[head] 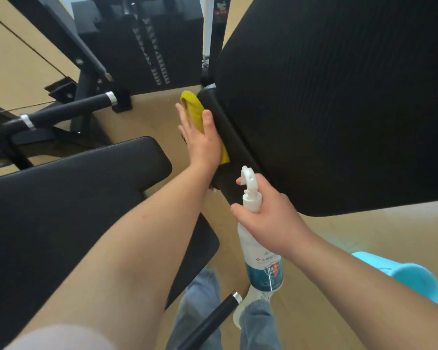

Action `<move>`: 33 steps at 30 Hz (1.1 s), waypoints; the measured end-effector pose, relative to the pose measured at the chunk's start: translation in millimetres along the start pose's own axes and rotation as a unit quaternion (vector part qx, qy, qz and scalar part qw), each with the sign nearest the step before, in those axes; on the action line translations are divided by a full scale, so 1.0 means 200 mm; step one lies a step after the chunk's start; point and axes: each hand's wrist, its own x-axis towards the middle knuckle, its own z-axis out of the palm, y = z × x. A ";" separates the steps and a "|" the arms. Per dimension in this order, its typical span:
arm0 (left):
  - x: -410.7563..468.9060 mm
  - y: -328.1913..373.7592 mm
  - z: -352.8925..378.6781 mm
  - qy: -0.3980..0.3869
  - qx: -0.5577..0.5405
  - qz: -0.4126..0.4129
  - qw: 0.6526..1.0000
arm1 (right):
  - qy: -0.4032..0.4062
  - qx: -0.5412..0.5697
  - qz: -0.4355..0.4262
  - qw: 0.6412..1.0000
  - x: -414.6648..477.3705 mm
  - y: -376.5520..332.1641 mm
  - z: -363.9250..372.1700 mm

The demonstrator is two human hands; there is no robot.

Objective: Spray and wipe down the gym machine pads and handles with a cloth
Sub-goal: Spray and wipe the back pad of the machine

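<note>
My left hand (200, 137) presses a yellow cloth (193, 111) flat against the black side edge (228, 132) of the large back pad (339, 97), fingers straight and the thumb up on the edge. My right hand (271, 218) grips the neck of a white spray bottle (261, 256) with a teal label, held upright just below the pad's lower corner, its nozzle pointing left. The black seat pad (68, 198) lies under my left forearm.
Two black handles with chrome rings (68, 108) stick out at the left, with the weight stack (149, 46) behind them. Another black handle (213, 319) rises near my legs. A light blue bucket (405, 276) stands on the tan floor at the right.
</note>
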 end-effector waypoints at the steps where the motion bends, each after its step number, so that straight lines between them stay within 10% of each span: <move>1: 0.03 -0.01 0.00 0.024 -0.022 -0.021 0.999 | 0.003 0.004 0.004 1.000 0.00 0.00 0.00; 6: -0.05 -0.12 0.02 0.018 -0.052 -0.105 0.993 | 0.003 -0.013 0.017 1.000 -0.02 0.01 -0.01; 14: -0.44 -0.21 0.04 -0.073 0.007 0.068 0.995 | -0.011 -0.029 0.016 0.999 -0.05 0.06 0.02; 21: -0.03 0.06 0.02 0.000 -0.004 0.046 0.999 | 0.003 -0.001 0.008 1.000 -0.05 0.05 0.02; 33: -0.55 -0.22 0.08 -0.077 0.060 0.128 0.987 | 0.005 0.026 -0.023 0.999 -0.21 0.18 -0.05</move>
